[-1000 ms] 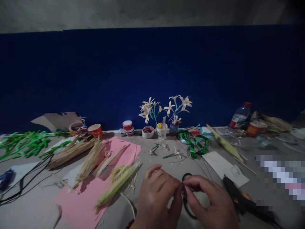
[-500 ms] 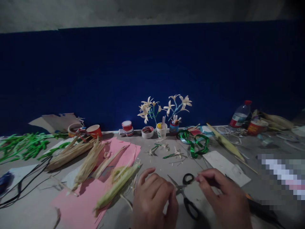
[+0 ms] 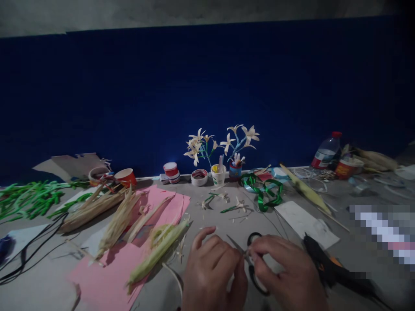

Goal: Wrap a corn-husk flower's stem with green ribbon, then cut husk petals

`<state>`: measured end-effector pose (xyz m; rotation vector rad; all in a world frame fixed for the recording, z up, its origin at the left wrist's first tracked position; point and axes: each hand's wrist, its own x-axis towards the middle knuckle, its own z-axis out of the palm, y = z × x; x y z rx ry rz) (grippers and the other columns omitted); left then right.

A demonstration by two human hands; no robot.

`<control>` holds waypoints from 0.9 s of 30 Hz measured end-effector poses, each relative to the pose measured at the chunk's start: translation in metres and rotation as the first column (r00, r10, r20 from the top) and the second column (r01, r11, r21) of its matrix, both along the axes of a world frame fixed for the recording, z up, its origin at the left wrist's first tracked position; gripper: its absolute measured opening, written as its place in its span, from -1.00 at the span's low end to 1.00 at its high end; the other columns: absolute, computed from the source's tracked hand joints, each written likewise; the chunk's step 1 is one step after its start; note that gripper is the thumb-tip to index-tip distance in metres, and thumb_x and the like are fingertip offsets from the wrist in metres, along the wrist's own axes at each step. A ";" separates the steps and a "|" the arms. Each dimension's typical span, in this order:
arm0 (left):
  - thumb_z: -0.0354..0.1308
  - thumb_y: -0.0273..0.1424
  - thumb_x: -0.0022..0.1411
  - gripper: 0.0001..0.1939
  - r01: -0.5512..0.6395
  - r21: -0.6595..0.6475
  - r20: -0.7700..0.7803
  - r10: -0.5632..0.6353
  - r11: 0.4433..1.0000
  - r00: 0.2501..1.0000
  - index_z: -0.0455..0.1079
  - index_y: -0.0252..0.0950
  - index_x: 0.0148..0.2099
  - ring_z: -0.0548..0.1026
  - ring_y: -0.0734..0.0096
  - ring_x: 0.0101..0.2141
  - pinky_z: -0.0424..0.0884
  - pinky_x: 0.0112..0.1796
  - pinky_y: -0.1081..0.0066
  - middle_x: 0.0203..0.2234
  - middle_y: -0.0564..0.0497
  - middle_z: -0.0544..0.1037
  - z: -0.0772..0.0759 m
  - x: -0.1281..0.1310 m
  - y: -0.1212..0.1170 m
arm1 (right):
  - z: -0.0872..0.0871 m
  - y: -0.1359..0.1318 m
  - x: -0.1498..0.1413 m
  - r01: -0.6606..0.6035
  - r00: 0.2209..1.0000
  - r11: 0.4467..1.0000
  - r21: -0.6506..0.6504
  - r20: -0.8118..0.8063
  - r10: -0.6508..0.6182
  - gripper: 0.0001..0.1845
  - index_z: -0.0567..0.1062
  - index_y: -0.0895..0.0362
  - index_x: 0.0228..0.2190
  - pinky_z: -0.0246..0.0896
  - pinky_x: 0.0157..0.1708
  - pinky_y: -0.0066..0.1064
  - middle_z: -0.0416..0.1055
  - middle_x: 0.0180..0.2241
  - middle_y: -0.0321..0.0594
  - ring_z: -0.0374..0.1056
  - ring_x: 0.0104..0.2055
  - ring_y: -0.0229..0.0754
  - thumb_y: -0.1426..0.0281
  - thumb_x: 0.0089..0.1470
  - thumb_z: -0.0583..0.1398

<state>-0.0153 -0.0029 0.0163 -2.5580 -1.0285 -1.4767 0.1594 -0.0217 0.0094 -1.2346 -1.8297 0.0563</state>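
Note:
My left hand (image 3: 214,270) is closed in a pinch above the table, its little finger raised. What its thumb and index finger hold is too small to make out. Close on its right, my right hand (image 3: 287,268) also pinches, fingertips almost meeting those of the left; anything between them is hidden or too tiny to name. Black-handled scissors (image 3: 258,283) lie on the table beneath both hands, partly covered. Beyond the hands lie two small pale flowers on short green stems, one of them a cut flower shape (image 3: 240,204).
A black and orange glue gun (image 3: 337,272) lies at the right. Corn husks (image 3: 158,255) rest on pink paper (image 3: 97,280) at left. Green ribbon (image 3: 272,198), a white paper cup (image 3: 218,176) and a bottle (image 3: 327,151) stand or lie farther back.
My right hand has moved left to the left hand's fingertips, now over the scissors' handles. More of the glue gun shows. My left hand stays nearly in place.

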 end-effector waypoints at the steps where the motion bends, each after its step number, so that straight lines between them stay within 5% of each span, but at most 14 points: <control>1: 0.09 -0.68 0.10 -0.77 -0.001 -0.006 0.016 0.001 1.000 1.000 0.29 -0.24 -0.45 0.39 0.46 -0.54 0.32 -0.07 0.17 -0.64 0.14 0.43 0.000 0.000 0.000 | -0.002 0.001 0.004 0.070 0.997 0.998 0.002 -0.024 -0.070 -0.85 0.44 0.05 -0.44 0.32 -0.40 -0.40 0.53 -0.50 -0.32 0.49 -0.43 -0.19 0.48 0.12 0.12; 4: 0.10 -0.68 0.09 -0.78 0.004 -0.018 0.039 -0.003 1.000 0.999 0.29 -0.23 -0.43 0.40 0.46 -0.53 0.31 -0.05 0.15 -0.62 0.13 0.46 -0.001 -0.002 0.000 | -0.002 0.000 0.011 0.160 0.986 0.987 0.008 -0.049 -0.159 -0.90 0.45 0.02 -0.40 0.34 -0.38 -0.43 0.57 -0.46 -0.35 0.51 -0.41 -0.20 0.43 0.13 0.15; 9: 0.10 -0.69 0.09 -0.77 0.012 -0.011 -0.013 -0.012 1.000 1.000 0.30 -0.24 -0.43 0.41 0.46 -0.54 0.33 -0.07 0.18 -0.63 0.14 0.45 0.000 -0.002 0.002 | 0.010 -0.005 -0.006 -0.058 0.996 0.998 0.009 0.070 0.058 -0.80 0.45 0.04 -0.28 0.34 -0.32 -0.40 0.58 -0.37 -0.29 0.52 -0.32 -0.18 0.53 0.06 0.12; 14: 0.10 -0.68 0.09 -0.77 0.016 -0.006 -0.014 -0.016 1.000 1.000 0.30 -0.24 -0.44 0.40 0.47 -0.55 0.34 -0.06 0.17 -0.65 0.14 0.43 -0.002 -0.001 0.001 | 0.010 -0.004 -0.013 -0.099 0.990 0.995 -0.021 0.094 0.101 -0.83 0.44 0.07 -0.41 0.29 -0.44 -0.41 0.51 -0.51 -0.33 0.47 -0.46 -0.21 0.55 0.06 0.10; 21: 0.10 -0.68 0.08 -0.77 0.017 -0.055 0.049 -0.015 0.998 0.999 0.30 -0.23 -0.40 0.42 0.44 -0.51 0.31 -0.04 0.13 -0.58 0.13 0.47 0.003 -0.008 -0.002 | 0.005 -0.006 0.013 0.177 0.984 0.983 -0.054 0.016 -0.176 -0.90 0.47 0.02 -0.43 0.35 -0.42 -0.41 0.57 -0.48 -0.34 0.51 -0.43 -0.16 0.39 0.11 0.16; 27: 0.10 -0.69 0.07 -0.77 0.035 -0.051 0.046 -0.032 0.998 0.998 0.30 -0.23 -0.41 0.40 0.45 -0.53 0.31 -0.05 0.14 -0.60 0.14 0.45 0.004 -0.006 -0.001 | 0.009 -0.010 -0.011 0.006 1.000 0.997 -0.072 0.017 -0.005 -0.88 0.47 0.05 -0.39 0.34 -0.42 -0.41 0.55 -0.48 -0.33 0.50 -0.45 -0.20 0.47 0.05 0.13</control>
